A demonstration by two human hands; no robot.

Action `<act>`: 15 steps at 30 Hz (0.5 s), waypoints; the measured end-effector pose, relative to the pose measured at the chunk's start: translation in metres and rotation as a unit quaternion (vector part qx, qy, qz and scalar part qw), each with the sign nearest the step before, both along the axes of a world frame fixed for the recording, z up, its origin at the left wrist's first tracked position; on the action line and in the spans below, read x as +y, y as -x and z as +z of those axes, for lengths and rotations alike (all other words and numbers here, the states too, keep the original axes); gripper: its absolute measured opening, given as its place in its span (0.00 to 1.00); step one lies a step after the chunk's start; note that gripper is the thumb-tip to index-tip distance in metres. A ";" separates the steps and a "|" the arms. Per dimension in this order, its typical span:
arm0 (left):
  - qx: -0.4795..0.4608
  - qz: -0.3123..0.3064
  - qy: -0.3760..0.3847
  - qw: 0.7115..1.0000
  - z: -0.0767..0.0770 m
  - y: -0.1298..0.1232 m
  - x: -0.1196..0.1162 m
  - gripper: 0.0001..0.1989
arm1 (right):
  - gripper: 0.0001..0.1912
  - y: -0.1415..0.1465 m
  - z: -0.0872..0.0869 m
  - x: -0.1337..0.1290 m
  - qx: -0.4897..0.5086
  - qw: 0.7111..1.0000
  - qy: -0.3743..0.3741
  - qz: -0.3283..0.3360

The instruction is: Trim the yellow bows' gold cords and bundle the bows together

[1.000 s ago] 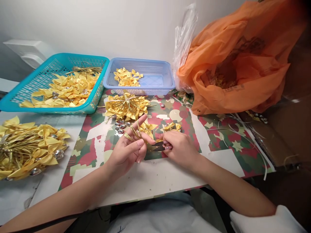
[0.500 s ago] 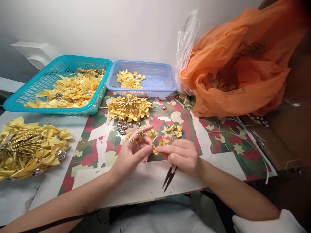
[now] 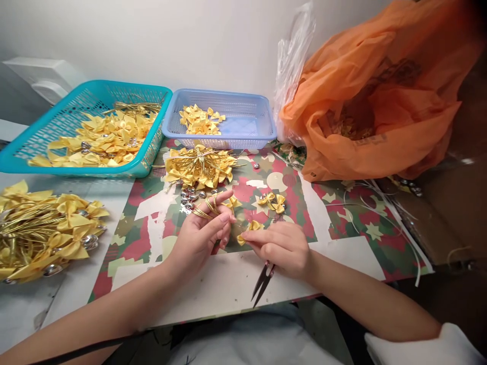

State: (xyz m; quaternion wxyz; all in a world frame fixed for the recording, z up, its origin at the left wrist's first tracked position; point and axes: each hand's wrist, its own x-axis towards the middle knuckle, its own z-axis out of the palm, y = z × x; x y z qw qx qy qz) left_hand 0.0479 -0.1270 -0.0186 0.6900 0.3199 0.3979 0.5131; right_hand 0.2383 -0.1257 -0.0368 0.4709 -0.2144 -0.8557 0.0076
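Red-and-green patterned paper (image 3: pixel 139 241) covers the counter (image 3: pixel 72 301), right hand (image 3: pixel 281 246) pinching a yellow satin bow (image 3: pixel 255 226) near the half-curled left hand (image 3: pixel 201 235), dark-bladed scissors (image 3: pixel 262 286) hanging below. Shiny gold cord (image 3: pixel 211 204) loops round left fingers, grip unclear. Tied yellow-and-gold bundle (image 3: pixel 200 170) looks done, loose bows (image 3: pixel 200 121) in the light-blue plastic basket (image 3: pixel 243 137) don't

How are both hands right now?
Left hand: partly closed, holding gold cord looped around its fingers.
Right hand: closed, holding yellow bow and scissors.
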 end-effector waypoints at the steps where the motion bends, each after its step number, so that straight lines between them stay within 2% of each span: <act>1: -0.008 -0.010 -0.001 1.000 0.000 0.000 0.000 0.21 | 0.17 0.000 0.002 0.000 0.006 1.000 0.003 0.000; 4: -0.011 -0.043 0.004 0.999 -0.003 0.000 0.000 0.24 | 0.17 0.000 0.006 0.000 0.017 1.000 0.011 -0.004; 7: 0.037 -0.073 0.017 0.997 -0.004 0.000 -0.002 0.24 | 0.18 -0.001 0.008 0.000 0.023 0.999 0.022 -0.008; 10: 0.067 -0.115 -0.004 0.991 -0.005 -0.002 -0.004 0.23 | 0.17 -0.002 0.007 0.000 0.025 0.999 0.022 -0.001; 15: 0.029 -0.135 -0.028 0.990 -0.005 -0.003 -0.005 0.22 | 0.17 -0.002 0.008 0.000 0.039 0.999 0.038 0.004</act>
